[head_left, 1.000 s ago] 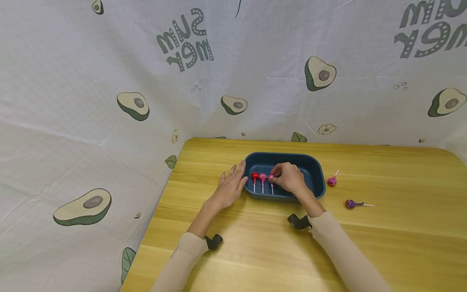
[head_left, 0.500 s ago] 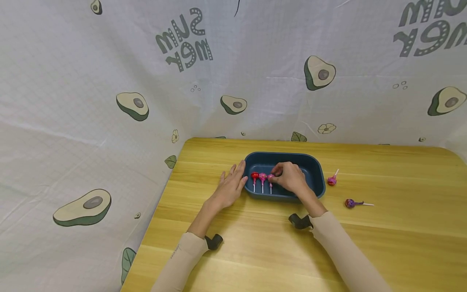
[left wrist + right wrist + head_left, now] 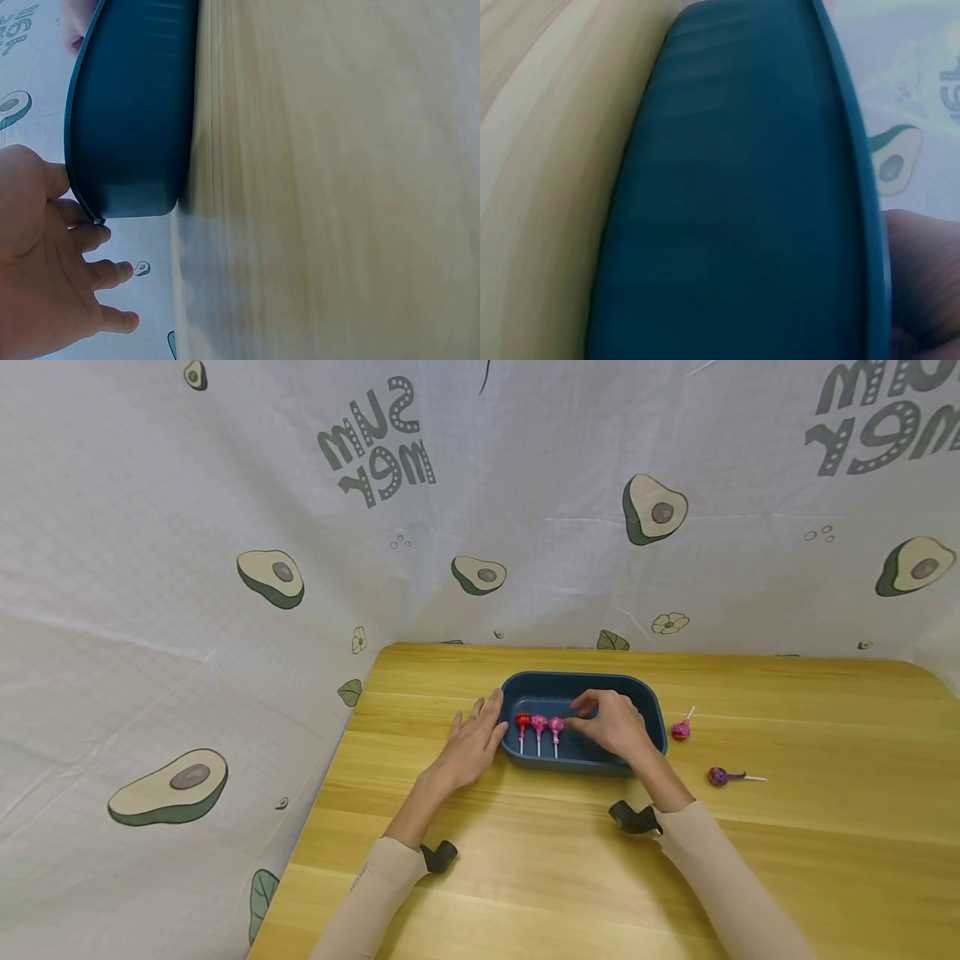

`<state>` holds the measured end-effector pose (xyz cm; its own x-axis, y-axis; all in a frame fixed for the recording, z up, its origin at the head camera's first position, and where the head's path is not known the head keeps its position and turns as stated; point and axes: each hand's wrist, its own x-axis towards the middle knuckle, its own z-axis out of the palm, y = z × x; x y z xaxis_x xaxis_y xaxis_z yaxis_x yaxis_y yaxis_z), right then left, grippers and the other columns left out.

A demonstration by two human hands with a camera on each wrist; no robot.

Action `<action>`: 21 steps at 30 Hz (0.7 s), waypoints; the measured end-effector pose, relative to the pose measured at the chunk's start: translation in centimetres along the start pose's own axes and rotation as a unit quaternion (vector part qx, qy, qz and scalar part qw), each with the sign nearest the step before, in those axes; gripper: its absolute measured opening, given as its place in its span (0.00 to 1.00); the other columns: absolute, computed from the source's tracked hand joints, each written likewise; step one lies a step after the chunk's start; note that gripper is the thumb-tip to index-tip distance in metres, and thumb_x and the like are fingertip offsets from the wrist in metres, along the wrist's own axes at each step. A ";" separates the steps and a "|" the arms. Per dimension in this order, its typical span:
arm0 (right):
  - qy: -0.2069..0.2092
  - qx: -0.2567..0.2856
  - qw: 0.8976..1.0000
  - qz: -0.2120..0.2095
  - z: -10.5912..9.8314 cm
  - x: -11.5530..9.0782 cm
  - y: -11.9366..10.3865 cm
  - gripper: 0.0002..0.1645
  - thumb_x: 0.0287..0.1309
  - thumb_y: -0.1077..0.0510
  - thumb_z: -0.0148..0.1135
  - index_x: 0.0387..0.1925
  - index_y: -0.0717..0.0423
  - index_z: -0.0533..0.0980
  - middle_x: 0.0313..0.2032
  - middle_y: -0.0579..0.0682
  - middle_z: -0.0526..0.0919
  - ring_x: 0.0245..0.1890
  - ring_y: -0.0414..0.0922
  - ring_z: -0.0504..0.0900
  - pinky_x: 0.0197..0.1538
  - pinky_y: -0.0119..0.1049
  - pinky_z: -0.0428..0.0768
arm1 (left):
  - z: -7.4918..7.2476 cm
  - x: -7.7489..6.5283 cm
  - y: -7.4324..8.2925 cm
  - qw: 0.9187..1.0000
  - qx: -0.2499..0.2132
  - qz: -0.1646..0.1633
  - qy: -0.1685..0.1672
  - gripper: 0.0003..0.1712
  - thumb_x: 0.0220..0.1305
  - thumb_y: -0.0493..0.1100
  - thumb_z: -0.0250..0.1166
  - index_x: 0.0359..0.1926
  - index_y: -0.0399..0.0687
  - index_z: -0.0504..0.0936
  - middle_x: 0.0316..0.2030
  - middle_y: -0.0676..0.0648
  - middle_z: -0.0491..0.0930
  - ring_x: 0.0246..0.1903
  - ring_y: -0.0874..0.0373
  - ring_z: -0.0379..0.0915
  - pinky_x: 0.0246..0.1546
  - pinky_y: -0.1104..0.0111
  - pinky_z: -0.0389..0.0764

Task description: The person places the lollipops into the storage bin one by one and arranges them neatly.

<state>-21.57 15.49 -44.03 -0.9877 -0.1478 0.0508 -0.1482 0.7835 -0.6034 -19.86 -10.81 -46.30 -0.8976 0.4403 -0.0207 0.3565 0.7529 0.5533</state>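
Inside a dark blue rectangular bin [image 3: 525,763], three lollipops lie side by side with sticks toward the person: a red lollipop [image 3: 522,721], a pink lollipop [image 3: 538,722] and another pink lollipop [image 3: 556,725]. My right hand [image 3: 613,723] hovers over the bin just right of the third one, thumb and forefinger apart and nothing between them. In the right wrist view the bin wall hides most of that hand [image 3: 922,277]. My left hand [image 3: 470,745] rests against the bin's left end, fingers spread; the left wrist view shows its fingertips at the rim.
To the right of the bin on the wooden table [image 3: 825,877] lie a pink-red lollipop [image 3: 681,729] and a purple lollipop [image 3: 718,776]. A white avocado-print sheet [image 3: 570,560] hangs behind the table and along its left side. Black wrist mounts [image 3: 633,817] stick out near both sleeves.
My right hand has let go of the third lollipop, which shifted slightly left beside the others, and has drawn back to the right. The left hand stays in place.
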 end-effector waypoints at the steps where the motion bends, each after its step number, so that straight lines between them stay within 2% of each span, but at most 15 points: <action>1: 0.009 0.001 1.000 -0.005 -0.2 -0.2 0.1 0.19 0.62 0.52 0.74 0.48 0.61 0.85 0.43 0.61 0.89 0.41 0.57 0.84 0.30 0.35 0.75 | 0.0 0.0 0.0 1.000 0.000 0.000 0.000 0.37 0.86 0.55 0.36 0.84 0.48 0.37 0.84 0.48 0.40 0.83 0.41 0.37 0.79 0.36 0.37; 4: 0.030 0.004 0.999 -0.019 -1.1 -0.8 0.5 0.18 0.62 0.53 0.73 0.48 0.62 0.85 0.42 0.61 0.89 0.34 0.53 0.83 0.28 0.35 0.73 | 0.0 0.0 0.1 1.000 0.002 0.000 0.000 0.36 0.86 0.55 0.36 0.84 0.48 0.37 0.84 0.48 0.40 0.83 0.41 0.36 0.79 0.36 0.37; 7: 0.051 0.009 0.998 -0.027 -2.2 -1.4 1.0 0.18 0.63 0.54 0.73 0.48 0.62 0.84 0.41 0.62 0.89 0.25 0.46 0.76 0.27 0.34 0.69 | 0.0 -0.1 0.2 1.000 0.003 -0.001 0.002 0.36 0.86 0.54 0.36 0.84 0.48 0.38 0.84 0.48 0.40 0.84 0.41 0.36 0.80 0.36 0.37; 11: 0.082 0.022 0.996 -0.034 -4.3 -2.6 2.4 0.16 0.65 0.56 0.70 0.48 0.64 0.84 0.40 0.62 0.87 0.18 0.41 0.69 0.23 0.34 0.66 | -0.1 -0.1 0.2 1.000 0.000 0.000 0.005 0.36 0.86 0.54 0.37 0.84 0.48 0.39 0.84 0.48 0.41 0.83 0.41 0.37 0.80 0.37 0.37; 16: 0.104 0.018 0.994 -0.018 -7.2 -4.6 5.8 0.16 0.71 0.55 0.64 0.50 0.64 0.83 0.42 0.64 0.86 0.15 0.38 0.67 0.18 0.34 0.64 | 0.0 -0.1 0.2 1.000 0.000 0.002 0.006 0.36 0.86 0.54 0.37 0.84 0.48 0.39 0.84 0.48 0.42 0.83 0.42 0.37 0.80 0.36 0.38; 21: 0.082 -0.002 0.997 -0.018 -9.4 -6.5 10.2 0.17 0.74 0.56 0.60 0.54 0.65 0.81 0.44 0.66 0.84 0.13 0.36 0.61 0.17 0.33 0.62 | 0.0 -0.2 0.2 1.000 -0.001 0.001 0.004 0.37 0.86 0.54 0.37 0.84 0.48 0.38 0.84 0.48 0.41 0.84 0.42 0.37 0.80 0.37 0.37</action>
<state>-17.11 30.10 -43.05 -0.9766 -0.0761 0.2013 -0.1836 0.7824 -0.5951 -19.66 -10.76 -46.19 -0.8990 0.4377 -0.0131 0.3577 0.7513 0.5547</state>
